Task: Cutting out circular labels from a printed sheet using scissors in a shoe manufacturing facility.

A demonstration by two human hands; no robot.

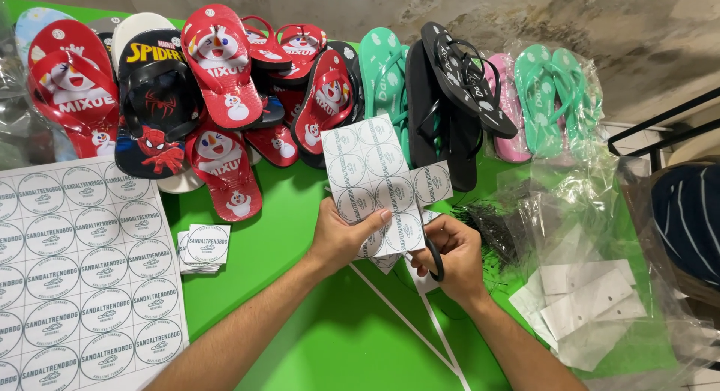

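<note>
One sticker sheet point(379, 182) is held tight in the left grip point(341, 233). Just right of the sheet, one pair of scissors point(436, 260) is gripped by the right grip point(454, 254).

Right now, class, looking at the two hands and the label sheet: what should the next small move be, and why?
Probably close the scissors in the right hand a little further along the line between the round labels. The left hand holds the partly cut label sheet upright over the green table, and one square already juts out at the side. A small stack of cut squares lies nearby.
</note>
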